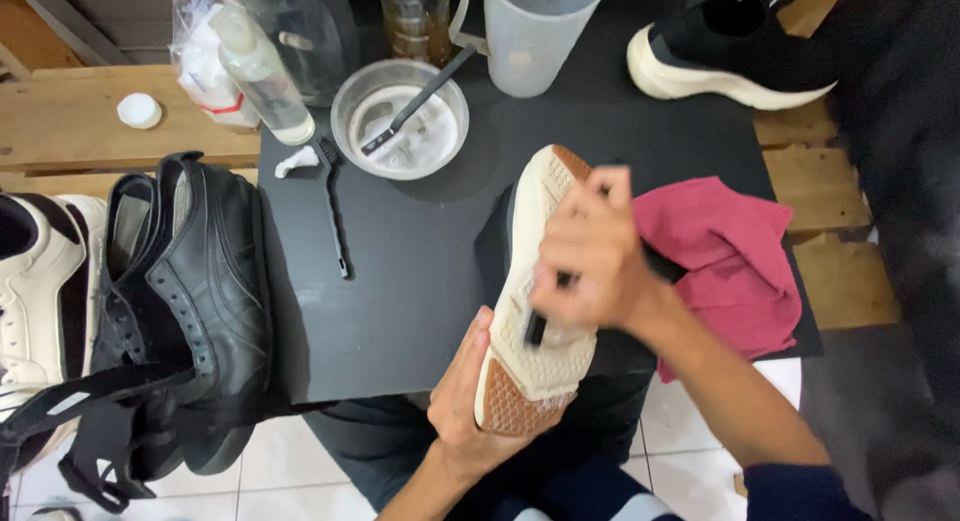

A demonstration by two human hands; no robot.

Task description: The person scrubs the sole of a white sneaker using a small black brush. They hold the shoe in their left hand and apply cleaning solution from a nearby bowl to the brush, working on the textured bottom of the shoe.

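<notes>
Both hands bare, no gloves, rings or watch: left hand, right hand, the right one motion-blurred. Forearms uncovered; right arm has a dark navy sleeve pushed up to approx. the elbow. Dark trousers on the lap, plus a bit of navy-and-white striped fabric at the btm edge.

Shoe on board: cloth just right, bowl behind-left with brush inside, second brush left, leather shoes far left.
</notes>
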